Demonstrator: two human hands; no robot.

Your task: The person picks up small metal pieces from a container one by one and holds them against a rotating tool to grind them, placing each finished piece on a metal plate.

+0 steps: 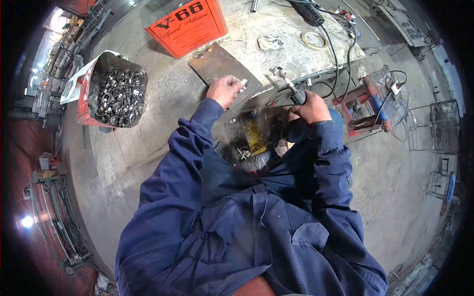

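My left hand (pixel 223 92) is closed in a pinch over the table edge. Between its fingertips is a small shiny metal piece (pixel 243 86), partly covered by the fingers. Under that hand lies a flat brown metal plate (pixel 219 61) on the tabletop. My right hand (pixel 314 108) is wrapped round a drill (pixel 297 95) with a black ribbed chuck. Its body is mostly hidden by the hand. A light-coloured bit (pixel 287 81) sticks out of the chuck, pointing up and left toward the table edge, apart from the piece in my left hand.
An open container (pixel 91 101) full of small metal clips stands at the left. Behind the plate is an orange adhesive tin (pixel 190 27). A tape roll (pixel 314 41) and a corded power tool (pixel 307 12) lie at the back right. A red metal frame (pixel 364 106) stands right.
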